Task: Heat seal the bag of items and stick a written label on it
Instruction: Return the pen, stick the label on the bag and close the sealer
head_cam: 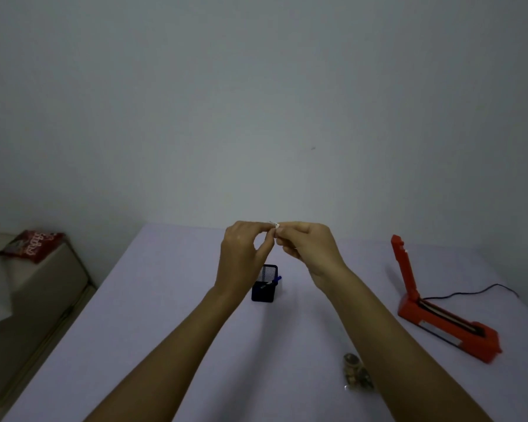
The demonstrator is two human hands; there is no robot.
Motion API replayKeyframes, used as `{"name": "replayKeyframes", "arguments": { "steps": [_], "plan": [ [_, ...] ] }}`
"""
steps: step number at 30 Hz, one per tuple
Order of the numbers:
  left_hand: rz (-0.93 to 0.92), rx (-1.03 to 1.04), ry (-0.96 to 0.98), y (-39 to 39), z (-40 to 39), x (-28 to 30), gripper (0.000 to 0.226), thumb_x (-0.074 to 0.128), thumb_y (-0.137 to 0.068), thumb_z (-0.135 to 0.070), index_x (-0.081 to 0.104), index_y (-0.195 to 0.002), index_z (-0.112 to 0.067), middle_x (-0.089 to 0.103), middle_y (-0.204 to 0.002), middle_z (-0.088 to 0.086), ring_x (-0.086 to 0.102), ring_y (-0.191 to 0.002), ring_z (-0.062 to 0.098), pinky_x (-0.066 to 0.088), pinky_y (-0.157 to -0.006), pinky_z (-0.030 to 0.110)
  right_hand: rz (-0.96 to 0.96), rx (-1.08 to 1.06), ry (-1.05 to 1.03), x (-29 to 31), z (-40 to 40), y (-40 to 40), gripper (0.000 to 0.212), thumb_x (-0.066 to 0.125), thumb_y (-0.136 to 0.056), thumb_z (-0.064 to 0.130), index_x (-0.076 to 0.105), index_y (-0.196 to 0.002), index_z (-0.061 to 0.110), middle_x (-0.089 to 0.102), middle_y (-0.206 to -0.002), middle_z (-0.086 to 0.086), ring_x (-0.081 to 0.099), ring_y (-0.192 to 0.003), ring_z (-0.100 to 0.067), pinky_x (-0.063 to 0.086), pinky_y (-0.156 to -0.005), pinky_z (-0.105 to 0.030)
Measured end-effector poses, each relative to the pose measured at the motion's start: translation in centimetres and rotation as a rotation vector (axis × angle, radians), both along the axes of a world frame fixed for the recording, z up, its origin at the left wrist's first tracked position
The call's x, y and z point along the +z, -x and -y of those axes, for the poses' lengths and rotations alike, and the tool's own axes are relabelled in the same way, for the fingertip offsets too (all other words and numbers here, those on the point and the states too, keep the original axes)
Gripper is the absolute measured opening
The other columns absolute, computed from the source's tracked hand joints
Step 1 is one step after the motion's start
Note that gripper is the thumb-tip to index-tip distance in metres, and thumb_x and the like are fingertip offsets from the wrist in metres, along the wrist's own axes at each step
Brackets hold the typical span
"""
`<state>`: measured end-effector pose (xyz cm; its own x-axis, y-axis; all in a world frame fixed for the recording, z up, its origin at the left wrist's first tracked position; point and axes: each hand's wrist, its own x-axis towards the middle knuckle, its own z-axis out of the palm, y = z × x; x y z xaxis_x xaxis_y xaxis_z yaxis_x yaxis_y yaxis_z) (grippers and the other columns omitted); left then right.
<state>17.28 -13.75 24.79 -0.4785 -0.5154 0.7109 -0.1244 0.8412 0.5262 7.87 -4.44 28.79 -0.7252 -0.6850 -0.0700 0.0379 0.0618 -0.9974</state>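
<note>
My left hand [244,257] and my right hand [310,251] are raised above the table, fingertips meeting on a small white label [275,226] pinched between them. Near the front of the table, partly behind my right forearm, lies a clear bag of small brownish items [355,374]. A red heat sealer [439,318] sits at the right with its arm lifted upright. Below my hands stands a black mesh pen holder [264,284] with a blue pen [275,280] in it.
The pale lilac table [153,315] reaches back to a plain wall. A black cord [476,292] runs from the sealer toward the right edge. Off the table's left side, a red snack packet [32,245] lies on a beige box.
</note>
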Motion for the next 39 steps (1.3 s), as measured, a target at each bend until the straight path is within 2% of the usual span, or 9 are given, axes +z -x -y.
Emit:
{"name": "replayKeyframes", "arguments": {
  "steps": [6, 11, 15, 19, 23, 28, 31, 36, 39],
  "plan": [
    [-0.065, 0.003, -0.120, 0.1, -0.5, 0.4, 0.008, 0.067, -0.087, -0.019, 0.072, -0.091, -0.014, 0.073, -0.086, -0.005, 0.064, -0.084, 0.010, 0.054, -0.079, 0.034, -0.015, -0.022, 0.018, 0.0, -0.2, -0.3, 0.011, 0.067, -0.087, 0.014, 0.075, -0.094, 0.014, 0.074, -0.085, -0.005, 0.069, -0.080, -0.012, 0.057, -0.082, -0.026],
    [-0.078, -0.004, -0.173, 0.4, -0.6, 0.7, 0.008, 0.065, -0.088, -0.021, 0.071, -0.090, -0.015, 0.071, -0.083, -0.005, 0.064, -0.082, 0.009, 0.053, -0.079, 0.034, -0.033, -0.061, 0.014, 0.1, 0.0, -0.2, 0.013, 0.069, -0.085, 0.013, 0.075, -0.097, 0.012, 0.075, -0.089, -0.005, 0.070, -0.084, -0.014, 0.057, -0.081, -0.025],
    [-0.064, -0.011, -0.137, 0.6, -0.5, 1.1, 0.009, 0.065, -0.088, -0.020, 0.071, -0.090, -0.013, 0.071, -0.084, -0.004, 0.063, -0.082, 0.010, 0.052, -0.081, 0.034, -0.070, -0.092, 0.020, 0.3, 0.0, 0.0, 0.013, 0.069, -0.085, 0.015, 0.076, -0.096, 0.012, 0.075, -0.089, -0.003, 0.070, -0.085, -0.015, 0.057, -0.078, -0.024],
    [-0.075, -0.035, -0.162, 0.9, -0.4, 1.3, 0.008, 0.066, -0.088, -0.021, 0.071, -0.089, -0.015, 0.071, -0.083, -0.006, 0.062, -0.082, 0.008, 0.049, -0.078, 0.026, -0.077, -0.099, 0.015, 0.5, 0.1, 0.2, 0.011, 0.070, -0.084, 0.015, 0.076, -0.093, 0.012, 0.075, -0.087, -0.005, 0.070, -0.082, -0.014, 0.057, -0.076, -0.023],
    [-0.136, -0.084, -0.384, 1.4, -0.2, 1.4, 0.009, 0.067, -0.088, -0.023, 0.071, -0.087, -0.016, 0.071, -0.081, -0.010, 0.064, -0.081, 0.001, 0.047, -0.077, 0.010, -0.051, -0.103, 0.011, 0.7, 0.1, 0.7, 0.007, 0.071, -0.082, 0.015, 0.076, -0.086, 0.015, 0.075, -0.083, -0.005, 0.068, -0.078, -0.012, 0.057, -0.076, -0.023],
    [-0.212, -0.090, -0.763, 2.1, 0.5, 1.3, 0.011, 0.064, -0.088, -0.023, 0.072, -0.090, -0.016, 0.073, -0.084, -0.005, 0.068, -0.084, 0.006, 0.051, -0.075, 0.015, 0.022, -0.114, -0.002, 0.4, 0.1, 1.6, 0.007, 0.069, -0.081, 0.011, 0.074, -0.081, 0.016, 0.072, -0.079, -0.006, 0.066, -0.077, -0.013, 0.056, -0.081, -0.028],
    [-0.230, -0.074, -0.854, 2.4, 1.3, 0.7, 0.012, 0.064, -0.088, -0.024, 0.073, -0.092, -0.016, 0.073, -0.086, -0.003, 0.068, -0.088, 0.010, 0.051, -0.077, 0.019, 0.048, -0.120, -0.024, -0.1, 0.0, 2.0, 0.009, 0.067, -0.081, 0.008, 0.074, -0.084, 0.013, 0.071, -0.077, -0.006, 0.065, -0.075, -0.013, 0.056, -0.081, -0.029],
    [-0.249, -0.041, -0.945, 2.2, 2.7, 0.0, 0.013, 0.064, -0.087, -0.024, 0.073, -0.092, -0.016, 0.073, -0.085, -0.003, 0.068, -0.086, 0.011, 0.048, -0.074, 0.019, 0.132, -0.140, -0.042, -1.7, -0.1, 2.9, 0.011, 0.061, -0.082, 0.005, 0.071, -0.086, 0.005, 0.067, -0.078, -0.009, 0.059, -0.071, -0.014, 0.053, -0.075, -0.027],
    [-0.255, -0.020, -0.987, 1.7, 3.3, -0.4, 0.014, 0.064, -0.087, -0.024, 0.073, -0.093, -0.015, 0.073, -0.086, -0.003, 0.068, -0.087, 0.009, 0.046, -0.073, 0.016, 0.156, -0.171, -0.142, -4.8, 0.2, 3.6, 0.011, 0.058, -0.082, 0.003, 0.069, -0.081, 0.003, 0.063, -0.074, -0.009, 0.056, -0.068, -0.016, 0.052, -0.068, -0.027]
  ]
}}
